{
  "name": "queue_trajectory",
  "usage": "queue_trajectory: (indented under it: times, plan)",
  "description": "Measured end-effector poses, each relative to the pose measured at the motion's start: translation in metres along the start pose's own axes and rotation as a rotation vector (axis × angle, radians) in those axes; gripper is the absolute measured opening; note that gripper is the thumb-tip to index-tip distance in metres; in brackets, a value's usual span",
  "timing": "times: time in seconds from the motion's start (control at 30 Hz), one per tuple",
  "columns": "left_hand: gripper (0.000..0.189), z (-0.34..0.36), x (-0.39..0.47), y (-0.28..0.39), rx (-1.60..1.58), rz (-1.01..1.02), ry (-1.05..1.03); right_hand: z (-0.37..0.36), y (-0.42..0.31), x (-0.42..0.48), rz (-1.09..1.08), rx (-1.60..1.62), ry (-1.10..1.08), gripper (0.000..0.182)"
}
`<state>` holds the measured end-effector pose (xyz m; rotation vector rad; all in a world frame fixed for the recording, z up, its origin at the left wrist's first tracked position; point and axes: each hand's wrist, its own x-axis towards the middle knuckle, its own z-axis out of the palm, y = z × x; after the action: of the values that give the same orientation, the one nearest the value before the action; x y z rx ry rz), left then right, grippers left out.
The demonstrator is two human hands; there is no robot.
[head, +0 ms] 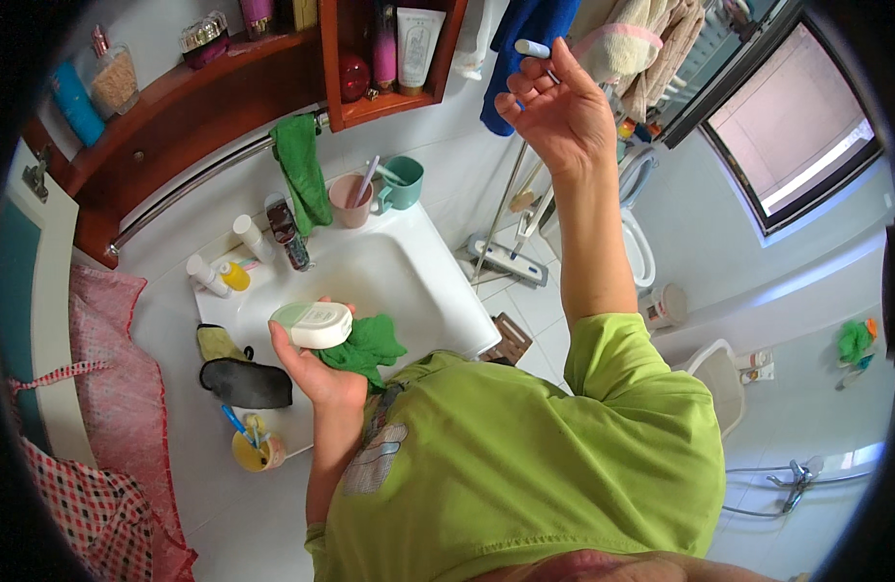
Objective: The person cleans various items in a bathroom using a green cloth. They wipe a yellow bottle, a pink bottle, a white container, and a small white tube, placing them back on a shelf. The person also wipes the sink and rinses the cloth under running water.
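My left hand (pixel 324 375) is closed around a white plastic bottle (pixel 327 325) with a pale green part, tilted on its side above the washbasin's near left side. A crumpled green cloth (pixel 367 349) lies against that hand and the bottle; whether the fingers also grip it cannot be told. Raised at the upper right, my right hand (pixel 564 109) pinches a small white cylindrical piece (pixel 532 49) between thumb and fingers, in front of a hanging blue towel (pixel 520 65). Its other fingers are loosely curled. Beyond the bottle are the white washbasin (pixel 447 291) and its faucet (pixel 291 236).
Pink (pixel 351 200) and teal cups (pixel 402 182) stand at the basin's back corner. White bottles (pixel 252 238), a yellow bottle (pixel 234 276), a dark cloth (pixel 247 383) and a yellow cup (pixel 258 447) are at left. A wooden shelf (pixel 200 102) and towel rail (pixel 193 189) project above.
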<state>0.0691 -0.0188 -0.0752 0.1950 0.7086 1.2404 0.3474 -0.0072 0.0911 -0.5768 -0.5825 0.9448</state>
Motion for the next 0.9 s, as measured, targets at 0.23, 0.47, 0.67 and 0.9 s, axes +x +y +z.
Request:
queue_trajectory:
  times: [0.23, 0.47, 0.67, 0.9]
  plan:
    - [0.052, -0.003, 0.001, -0.003, -0.057, -0.040, -0.008, 0.012, -0.037, 0.013, 0.077, -0.232, -0.160, 0.024]
    - [0.054, 0.001, -0.004, -0.004, -0.050, 0.001, -0.008, 0.023, -0.058, 0.021, 0.096, -0.453, -0.155, 0.019]
    - [0.053, -0.004, -0.002, -0.006, -0.071, 0.011, 0.005, 0.030, -0.070, 0.031, 0.028, -0.650, -0.119, 0.019]
    - [0.054, -0.005, -0.005, -0.008, -0.096, 0.003, 0.028, 0.043, -0.084, 0.037, -0.035, -0.839, -0.104, 0.021]
